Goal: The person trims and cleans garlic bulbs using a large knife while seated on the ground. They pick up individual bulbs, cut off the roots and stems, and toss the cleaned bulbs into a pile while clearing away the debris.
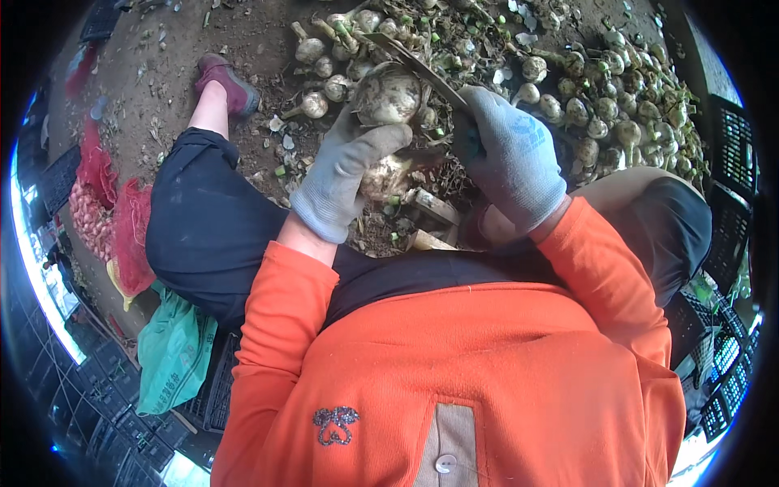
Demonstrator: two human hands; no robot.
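Note:
My left hand (350, 167), in a grey work glove, holds a large, soil-stained bulb (391, 94), seemingly garlic, with thumb and fingers around its lower side. Gloved too, my right hand (511, 152) grips the handle of a knife (420, 66). The narrow blade points up and left, passing over or beside the bulb's upper right; whether it touches cannot be told. Just below my left fingers another big bulb (386, 178) lies on the ground, partly hidden. Cut stem pieces (435, 207) are scattered between my legs.
Small bulbs with stems (313, 105) lie ahead among dry trimmings. A large heap of bulbs (608, 109) spreads at the right, beside black plastic crates (735, 143). Red mesh bags (132, 234) and a green plastic bag (173, 353) are at the left. My legs are bent on both sides.

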